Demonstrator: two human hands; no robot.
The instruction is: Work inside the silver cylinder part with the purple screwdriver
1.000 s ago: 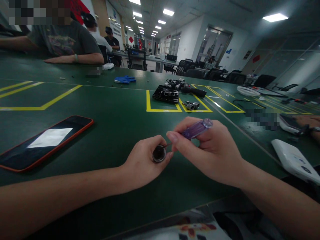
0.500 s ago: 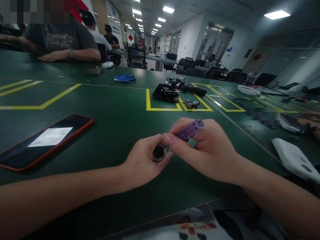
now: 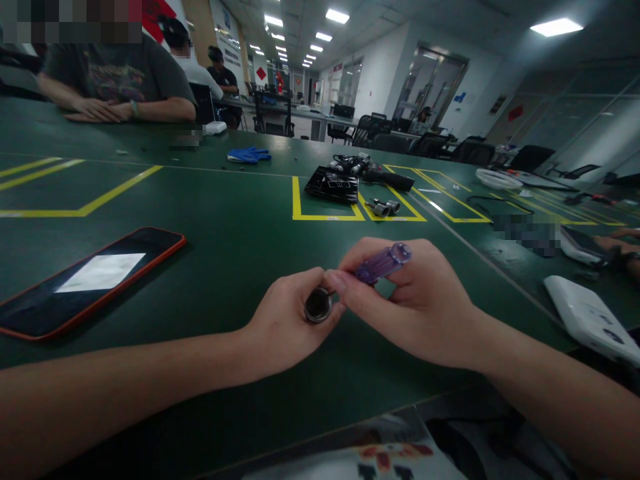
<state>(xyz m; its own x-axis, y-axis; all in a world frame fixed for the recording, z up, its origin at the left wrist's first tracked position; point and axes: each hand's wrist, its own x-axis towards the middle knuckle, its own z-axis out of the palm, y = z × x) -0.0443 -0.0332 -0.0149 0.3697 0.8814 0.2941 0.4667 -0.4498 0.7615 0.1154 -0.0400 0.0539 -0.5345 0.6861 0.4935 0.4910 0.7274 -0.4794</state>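
Observation:
My left hand (image 3: 287,323) is closed around a dark metal cylinder (image 3: 319,305), its round hollow end facing me. Between the thumb and fingers of my right hand (image 3: 415,303) is a screwdriver (image 3: 384,262) with a clear purple handle. Its thin shaft points left to the cylinder's rim, and my right fingertips hide most of it. The two hands meet at the fingertips above the green table. Whether the screwdriver tip sits in the cylinder's side, I cannot tell.
A phone with an orange edge (image 3: 95,280) lies at left. Beyond my hands are a black packet (image 3: 333,185), small metal cylinders (image 3: 384,208) and a dark cluster of parts (image 3: 353,164) by yellow tape. A blue glove (image 3: 249,155) and a white device (image 3: 590,320) lie farther out. A person (image 3: 120,83) sits opposite.
My right hand has moved slightly left, bringing the screwdriver closer to the cylinder. Its handle has shifted and tilted a little. The person opposite has brought their hands together.

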